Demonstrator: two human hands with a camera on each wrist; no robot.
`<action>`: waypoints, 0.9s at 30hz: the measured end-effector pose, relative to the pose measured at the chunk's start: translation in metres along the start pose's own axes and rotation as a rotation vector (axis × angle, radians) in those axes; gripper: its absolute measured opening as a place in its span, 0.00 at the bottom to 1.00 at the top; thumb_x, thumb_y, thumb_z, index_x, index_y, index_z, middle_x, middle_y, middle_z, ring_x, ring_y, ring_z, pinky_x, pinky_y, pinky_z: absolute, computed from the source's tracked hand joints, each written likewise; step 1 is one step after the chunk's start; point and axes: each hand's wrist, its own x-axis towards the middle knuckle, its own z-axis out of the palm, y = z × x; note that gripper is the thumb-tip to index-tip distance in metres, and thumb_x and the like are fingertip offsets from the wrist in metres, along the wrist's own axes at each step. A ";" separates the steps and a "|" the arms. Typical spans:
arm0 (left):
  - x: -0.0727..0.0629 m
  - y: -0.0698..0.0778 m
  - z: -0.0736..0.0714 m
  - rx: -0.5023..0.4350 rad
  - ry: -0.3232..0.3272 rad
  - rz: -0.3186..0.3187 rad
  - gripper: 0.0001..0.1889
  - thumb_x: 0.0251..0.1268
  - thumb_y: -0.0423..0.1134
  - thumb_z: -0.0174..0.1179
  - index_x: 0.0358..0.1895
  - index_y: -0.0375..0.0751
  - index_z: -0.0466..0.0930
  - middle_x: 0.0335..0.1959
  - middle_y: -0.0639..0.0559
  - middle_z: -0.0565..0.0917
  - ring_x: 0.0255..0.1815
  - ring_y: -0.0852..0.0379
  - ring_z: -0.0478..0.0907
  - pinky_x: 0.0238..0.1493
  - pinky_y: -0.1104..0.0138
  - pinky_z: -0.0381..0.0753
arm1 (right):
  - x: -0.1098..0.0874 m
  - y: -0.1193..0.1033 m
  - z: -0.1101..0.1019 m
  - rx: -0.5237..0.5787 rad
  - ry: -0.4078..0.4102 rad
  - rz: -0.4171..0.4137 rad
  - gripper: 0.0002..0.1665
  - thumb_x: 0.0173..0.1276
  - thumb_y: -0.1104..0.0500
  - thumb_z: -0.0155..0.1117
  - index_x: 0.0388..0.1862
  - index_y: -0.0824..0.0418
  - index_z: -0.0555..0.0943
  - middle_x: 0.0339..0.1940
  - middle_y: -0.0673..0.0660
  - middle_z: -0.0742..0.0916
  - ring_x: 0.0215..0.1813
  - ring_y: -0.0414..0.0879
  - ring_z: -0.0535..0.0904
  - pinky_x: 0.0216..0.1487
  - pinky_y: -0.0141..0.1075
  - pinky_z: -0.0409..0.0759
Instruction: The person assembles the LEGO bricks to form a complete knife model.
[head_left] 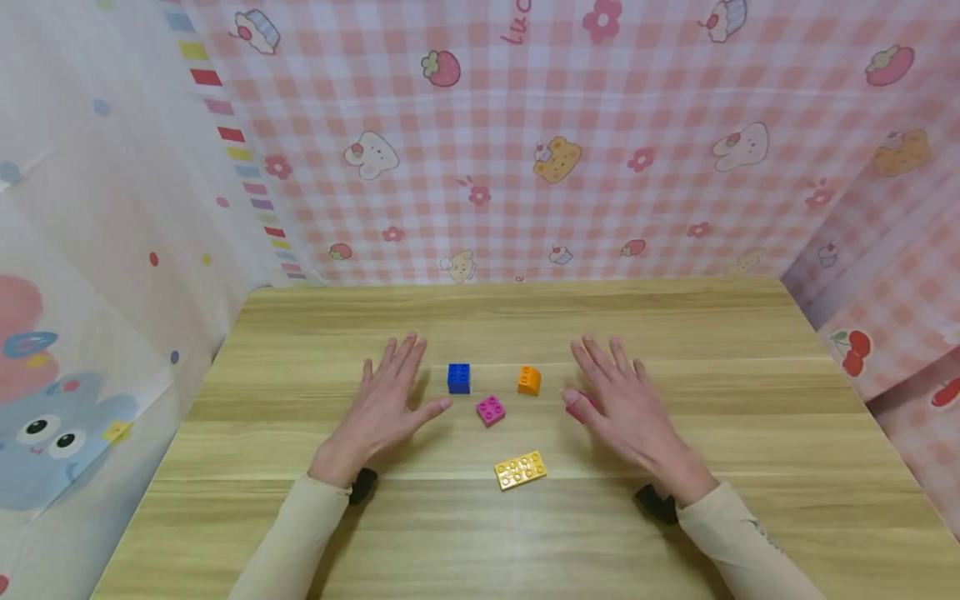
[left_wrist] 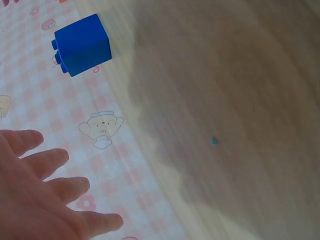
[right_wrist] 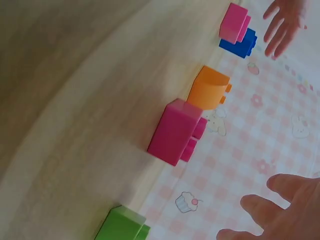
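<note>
While both hands are raised over the wooden surface (head_left: 450,542), neither grip holds anything: the left hand (head_left: 382,408) has its fingers spread just left of a blue block (head_left: 459,379), and the right hand (head_left: 626,408) has its fingers extended, its thumb partly hiding a pink block (right_wrist: 175,132) in the head view. Between the hands, an orange block (head_left: 528,381) sits right of the blue one, and a second pink block (head_left: 491,411) lies slightly closer to the person. A longer yellow block (head_left: 521,471) is nearest the person. The right wrist view also shows a green block (right_wrist: 120,224), partly cut off.
</note>
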 end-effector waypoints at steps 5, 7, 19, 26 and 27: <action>0.005 0.001 -0.001 -0.054 -0.012 0.018 0.51 0.72 0.68 0.55 0.84 0.38 0.47 0.85 0.40 0.49 0.84 0.35 0.43 0.78 0.33 0.44 | -0.002 -0.006 0.001 0.023 -0.005 -0.039 0.44 0.81 0.35 0.47 0.85 0.56 0.54 0.85 0.59 0.57 0.84 0.66 0.45 0.79 0.68 0.47; 0.007 0.000 0.000 -0.070 -0.018 0.027 0.51 0.72 0.68 0.55 0.84 0.38 0.47 0.84 0.39 0.49 0.84 0.35 0.44 0.78 0.34 0.45 | -0.003 -0.008 0.002 0.033 -0.009 -0.056 0.44 0.81 0.36 0.48 0.85 0.57 0.55 0.85 0.58 0.58 0.84 0.65 0.46 0.79 0.67 0.48; 0.021 -0.003 0.000 -0.226 -0.098 0.015 0.50 0.71 0.64 0.61 0.84 0.42 0.48 0.85 0.44 0.51 0.84 0.42 0.49 0.81 0.45 0.52 | -0.007 -0.017 0.007 0.098 -0.061 -0.134 0.45 0.80 0.35 0.52 0.85 0.55 0.56 0.85 0.55 0.59 0.85 0.60 0.47 0.80 0.63 0.50; 0.028 -0.004 0.003 -0.296 -0.140 0.008 0.47 0.69 0.57 0.67 0.83 0.43 0.53 0.82 0.42 0.58 0.81 0.40 0.55 0.79 0.43 0.55 | -0.010 -0.023 0.009 0.120 -0.106 -0.178 0.46 0.78 0.33 0.55 0.84 0.54 0.58 0.86 0.52 0.58 0.85 0.57 0.49 0.80 0.62 0.54; 0.029 -0.005 0.004 -0.307 -0.146 0.005 0.47 0.69 0.56 0.68 0.83 0.43 0.54 0.82 0.42 0.60 0.81 0.40 0.56 0.79 0.43 0.56 | -0.011 -0.024 0.010 0.119 -0.112 -0.190 0.46 0.78 0.33 0.55 0.84 0.54 0.59 0.86 0.53 0.58 0.85 0.57 0.50 0.79 0.63 0.55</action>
